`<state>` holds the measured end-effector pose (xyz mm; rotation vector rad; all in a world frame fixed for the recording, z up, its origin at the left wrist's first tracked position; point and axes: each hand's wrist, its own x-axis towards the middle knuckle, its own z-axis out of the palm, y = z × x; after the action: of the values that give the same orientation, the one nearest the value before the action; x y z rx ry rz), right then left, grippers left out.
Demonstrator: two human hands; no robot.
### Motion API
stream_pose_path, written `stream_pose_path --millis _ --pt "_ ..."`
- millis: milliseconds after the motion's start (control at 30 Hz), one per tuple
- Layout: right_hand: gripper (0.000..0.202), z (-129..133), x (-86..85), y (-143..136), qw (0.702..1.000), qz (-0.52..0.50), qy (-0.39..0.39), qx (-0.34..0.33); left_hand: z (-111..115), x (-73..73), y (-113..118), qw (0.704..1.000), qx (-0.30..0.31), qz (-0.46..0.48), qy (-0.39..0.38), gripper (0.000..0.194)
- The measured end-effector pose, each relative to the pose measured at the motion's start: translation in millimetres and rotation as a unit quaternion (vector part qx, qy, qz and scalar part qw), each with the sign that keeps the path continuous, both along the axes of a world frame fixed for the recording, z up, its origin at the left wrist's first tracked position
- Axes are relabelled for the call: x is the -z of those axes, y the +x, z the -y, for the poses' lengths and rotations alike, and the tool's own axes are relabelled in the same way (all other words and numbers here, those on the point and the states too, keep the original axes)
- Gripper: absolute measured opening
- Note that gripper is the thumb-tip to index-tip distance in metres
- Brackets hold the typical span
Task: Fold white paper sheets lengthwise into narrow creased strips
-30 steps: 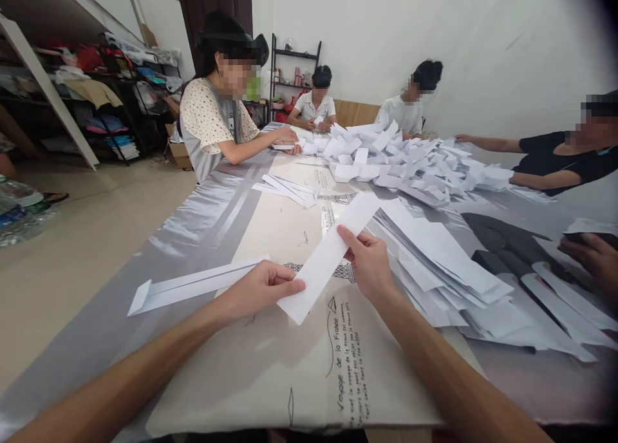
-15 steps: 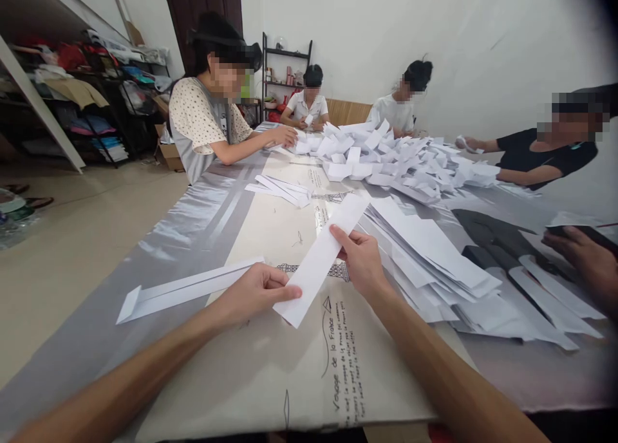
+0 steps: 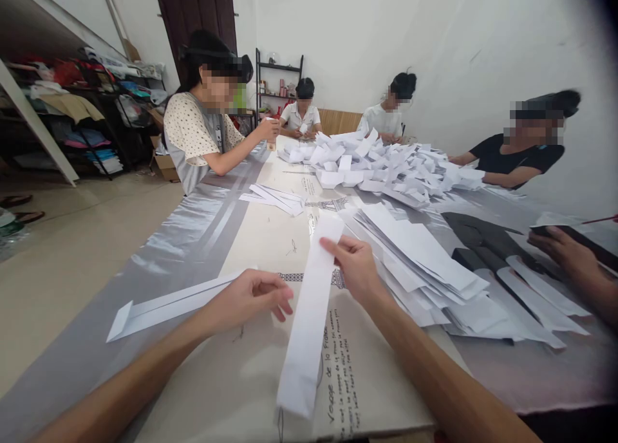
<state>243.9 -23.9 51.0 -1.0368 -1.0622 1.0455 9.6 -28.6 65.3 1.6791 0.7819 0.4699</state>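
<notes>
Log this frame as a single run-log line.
right hand: holds white paper strip near its top | left hand: off the strip, fingers parted | paper stack: beside right hand

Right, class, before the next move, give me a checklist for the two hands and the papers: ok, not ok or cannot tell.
1. Right hand has a grip on the long white paper strip: ok, near its far end.
2. Left hand on that strip too: not ok, its fingers are just off the edge.
3. Strip's underside free of marks: cannot tell, hidden.
4. Loose stack of white papers close to the right hand: ok, beside it.
5. Stack neatly squared: not ok, edges fanned out.
</notes>
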Motion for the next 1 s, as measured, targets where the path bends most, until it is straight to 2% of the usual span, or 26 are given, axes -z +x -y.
stream_pose_path --millis 100,200,300,400,467,533,733,867,1000 --pt "0.041 14 -1.1 -27 0.989 0.098 -0.002 -0.107 -4 -6.4 3 0.988 -0.126 0.040 0.079 0.039" --pt "0.040 21 -1.2 -41 0.976 0.134 -0.016 -0.170 -6 -5.2 2 0.975 -0.187 0.031 0.120 0.049" --pt "0.031 23 -1.2 -42 0.964 0.099 -0.058 -0.239 -9 0.0 -2 0.968 -0.216 0.055 0.118 0.049" --pt "0.030 24 -1.4 -38 0.941 0.092 -0.114 -0.306 -18 4.1 -11 0.939 -0.300 0.147 0.084 0.041" --pt "0.029 24 -1.3 -37 0.938 0.112 -0.131 -0.302 -25 6.0 -17 0.908 -0.359 0.205 0.059 0.034" --pt "0.027 24 -0.5 -37 0.940 0.124 -0.133 -0.287 -32 7.6 -23 0.890 -0.390 0.230 0.049 0.033" --pt "0.026 24 6.1 -36 0.952 0.152 -0.102 -0.246 -42 8.6 -31 0.887 -0.405 0.218 0.052 0.038" --pt "0.025 22 9.3 -36 0.951 0.173 -0.089 -0.241 -50 9.1 -38 0.856 -0.441 0.264 0.046 0.040" --pt "0.027 20 12.3 -40 0.958 0.195 -0.022 -0.208 -59 11.0 -46 0.835 -0.470 0.282 0.046 0.043"
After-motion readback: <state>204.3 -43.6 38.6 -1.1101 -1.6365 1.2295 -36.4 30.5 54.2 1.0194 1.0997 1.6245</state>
